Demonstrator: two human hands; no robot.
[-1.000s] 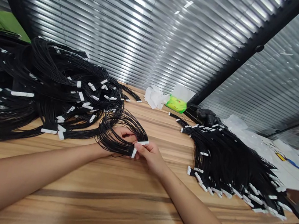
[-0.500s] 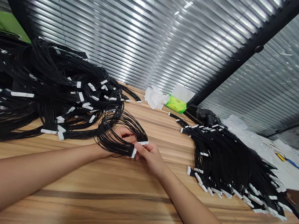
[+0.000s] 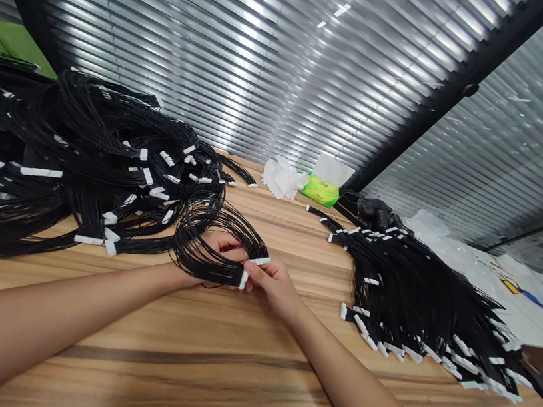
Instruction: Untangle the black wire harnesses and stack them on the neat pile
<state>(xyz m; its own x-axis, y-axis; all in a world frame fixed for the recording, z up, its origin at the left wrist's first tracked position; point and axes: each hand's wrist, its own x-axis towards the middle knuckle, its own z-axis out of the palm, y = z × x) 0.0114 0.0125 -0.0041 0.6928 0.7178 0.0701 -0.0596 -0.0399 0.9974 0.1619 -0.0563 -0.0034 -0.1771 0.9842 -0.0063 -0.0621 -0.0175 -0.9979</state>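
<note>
Two bare forearms reach in from the lower edge of the head-worn view and meet over a wooden tabletop [image 3: 208, 363]. The left hand [image 3: 219, 245] is closed around the underside of a loop of thin black wires [image 3: 204, 248], its fingers partly hidden behind the strands. The right hand [image 3: 276, 286] is closed too, with thumb and fingers pinching the wires' gathered end beside two white connectors [image 3: 243, 279] — one upright, one lying along the top edge. The loop sits at the tabletop's near middle, just beside a large heap of similar wired connectors [image 3: 83, 137] on the left and apart from a fanned wire bundle [image 3: 414, 298] on the right. Farther back are crumpled tissue [image 3: 282, 179], a green tissue pack [image 3: 320, 190] and a dark glove-like object [image 3: 374, 212] — its exact kind unclear. Slatted blinds [image 3: 251, 59] fill the background.
</note>
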